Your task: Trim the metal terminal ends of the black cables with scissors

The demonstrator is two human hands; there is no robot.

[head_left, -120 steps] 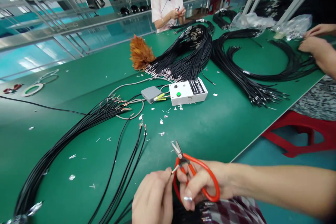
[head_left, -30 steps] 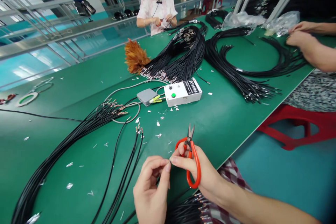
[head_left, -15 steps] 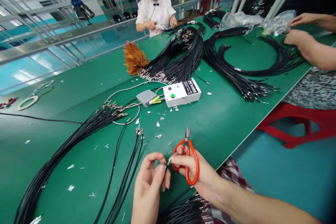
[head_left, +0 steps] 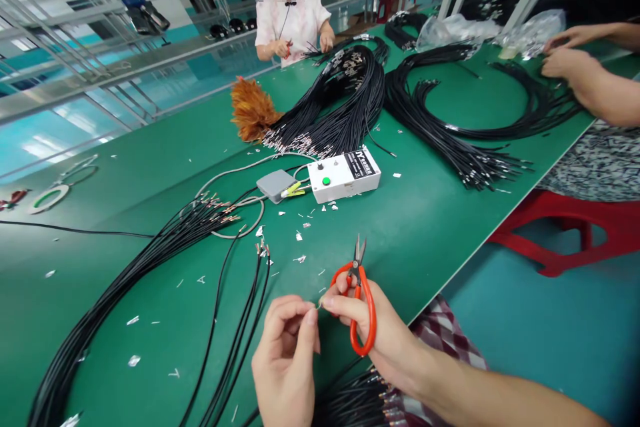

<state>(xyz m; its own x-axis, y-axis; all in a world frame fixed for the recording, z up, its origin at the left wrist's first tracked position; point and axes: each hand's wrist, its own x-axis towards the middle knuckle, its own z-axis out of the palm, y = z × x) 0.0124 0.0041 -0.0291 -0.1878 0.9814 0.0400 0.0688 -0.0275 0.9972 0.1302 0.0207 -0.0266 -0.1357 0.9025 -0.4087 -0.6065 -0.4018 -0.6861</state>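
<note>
We list: left hand (head_left: 287, 350), pinching wire (head_left: 319, 306) at its one o'clock; right hand (head_left: 383, 320), gripping snips (head_left: 355, 266), pinching the wire too, at its nine o'clock. Wire's visible axis: eight to two. Hands equally near.

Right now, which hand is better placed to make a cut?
Right, likely: the right hand holds the red-handled scissors, blades parted. The left hand shows no tool and seems to pinch a thin pale strand.
</note>
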